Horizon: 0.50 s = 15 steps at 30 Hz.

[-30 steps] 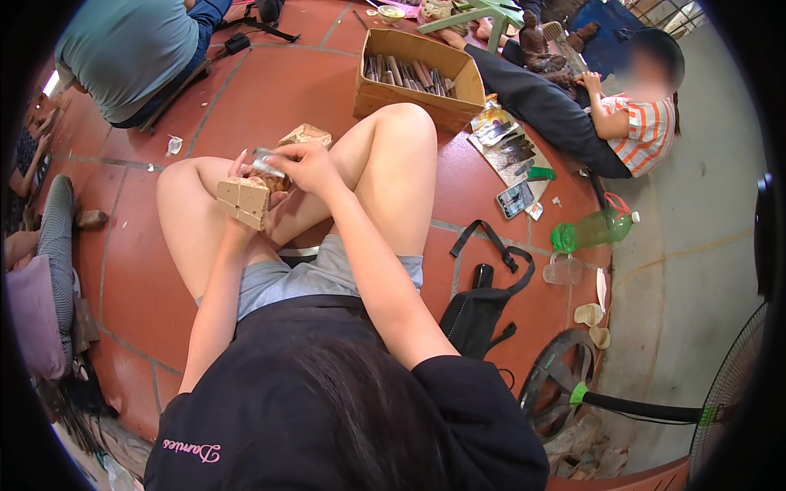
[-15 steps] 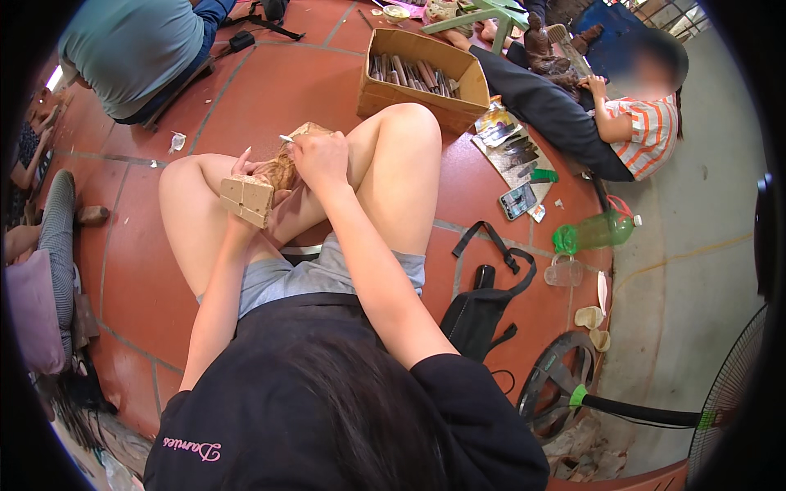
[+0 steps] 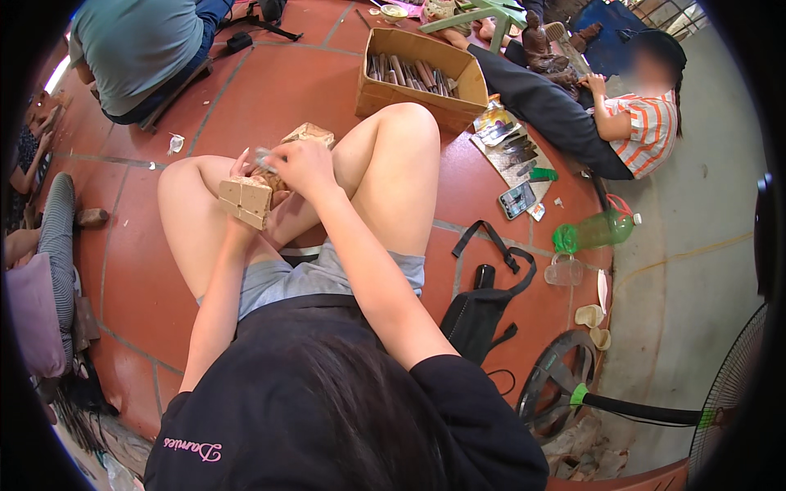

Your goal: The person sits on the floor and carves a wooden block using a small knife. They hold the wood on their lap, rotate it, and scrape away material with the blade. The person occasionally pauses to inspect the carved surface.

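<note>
A pale brown wooden carving (image 3: 245, 201) with a flat, square base lies across my lap, its base end toward me on the left. My left hand (image 3: 242, 166) is wrapped around it from below and beside, with some fingertips showing past the base. Over the carving's middle, my right hand (image 3: 306, 167) pinches a small greyish-white piece (image 3: 264, 156), perhaps folded sandpaper, against the wood. That piece is slightly blurred, so its exact kind is unclear. My right hand covers much of the carved surface.
Ahead stands a cardboard box (image 3: 413, 102) of carving tools. Flat blades (image 3: 517, 149), a phone (image 3: 517, 200), a green bottle (image 3: 602, 231) and a black bag (image 3: 481, 311) lie on the right. A fan (image 3: 573, 393) stands lower right. Other people sit around.
My right hand has slid from the carving's far end toward its base, carrying the small whitish piece and uncovering the far end. The carving and my left hand stay nearly still.
</note>
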Available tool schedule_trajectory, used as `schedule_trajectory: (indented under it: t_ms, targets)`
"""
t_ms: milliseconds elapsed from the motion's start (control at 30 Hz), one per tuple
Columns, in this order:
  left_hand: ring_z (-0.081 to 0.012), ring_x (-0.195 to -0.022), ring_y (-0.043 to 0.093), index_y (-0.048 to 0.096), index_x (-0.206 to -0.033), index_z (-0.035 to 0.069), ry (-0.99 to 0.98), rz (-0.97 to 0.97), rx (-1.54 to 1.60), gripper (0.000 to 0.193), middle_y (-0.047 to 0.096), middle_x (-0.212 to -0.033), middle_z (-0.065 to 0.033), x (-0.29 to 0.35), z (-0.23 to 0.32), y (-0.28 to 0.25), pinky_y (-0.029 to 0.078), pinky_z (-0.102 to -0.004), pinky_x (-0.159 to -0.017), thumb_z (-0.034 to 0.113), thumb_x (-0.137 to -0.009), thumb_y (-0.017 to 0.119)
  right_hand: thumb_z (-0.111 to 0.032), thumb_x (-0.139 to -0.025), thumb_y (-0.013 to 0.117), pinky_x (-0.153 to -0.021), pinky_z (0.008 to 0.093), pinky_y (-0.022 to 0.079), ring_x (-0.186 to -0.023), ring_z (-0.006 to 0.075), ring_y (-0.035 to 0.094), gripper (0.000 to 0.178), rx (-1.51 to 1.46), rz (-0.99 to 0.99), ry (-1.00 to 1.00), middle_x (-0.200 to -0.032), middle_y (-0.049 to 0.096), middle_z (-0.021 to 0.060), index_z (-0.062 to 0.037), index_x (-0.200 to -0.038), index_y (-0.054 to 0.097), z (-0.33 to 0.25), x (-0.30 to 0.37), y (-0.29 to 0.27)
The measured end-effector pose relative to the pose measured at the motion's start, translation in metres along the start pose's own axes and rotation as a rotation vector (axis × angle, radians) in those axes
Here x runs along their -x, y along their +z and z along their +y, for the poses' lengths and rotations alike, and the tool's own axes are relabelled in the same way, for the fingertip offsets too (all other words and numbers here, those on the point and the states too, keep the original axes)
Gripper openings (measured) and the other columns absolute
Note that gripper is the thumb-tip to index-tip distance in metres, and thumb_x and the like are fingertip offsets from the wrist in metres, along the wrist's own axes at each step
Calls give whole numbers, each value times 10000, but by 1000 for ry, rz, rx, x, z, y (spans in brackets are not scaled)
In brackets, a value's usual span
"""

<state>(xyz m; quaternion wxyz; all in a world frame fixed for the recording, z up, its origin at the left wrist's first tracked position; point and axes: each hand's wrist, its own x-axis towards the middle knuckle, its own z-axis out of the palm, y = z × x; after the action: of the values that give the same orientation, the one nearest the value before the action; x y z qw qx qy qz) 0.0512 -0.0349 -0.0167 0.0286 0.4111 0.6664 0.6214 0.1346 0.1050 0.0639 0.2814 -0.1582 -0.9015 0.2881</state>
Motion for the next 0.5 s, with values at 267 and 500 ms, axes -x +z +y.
schedule_trajectory:
  t_ms: [267, 500]
  targets:
    - [-208, -1036, 564, 306, -1439, -2, 6, 6, -1, 1025, 584, -1126, -99, 2, 7, 1, 459, -330, -942, 257, -654, 913, -292, -804, 708, -639, 413, 500, -716, 295, 670, 188, -175, 28, 93, -717, 683, 114, -107, -795, 742, -2, -1, -8]
    - [-238, -1060, 573, 301, -1430, 7, 98, -10, -160, 990, 595, -1101, -109, 0, 24, -2, 418, -381, -1031, 260, -677, 894, -349, -830, 683, -660, 416, 516, -716, 313, 671, 244, -167, -24, 213, -739, 690, 135, -117, -853, 754, 9, -1, -17]
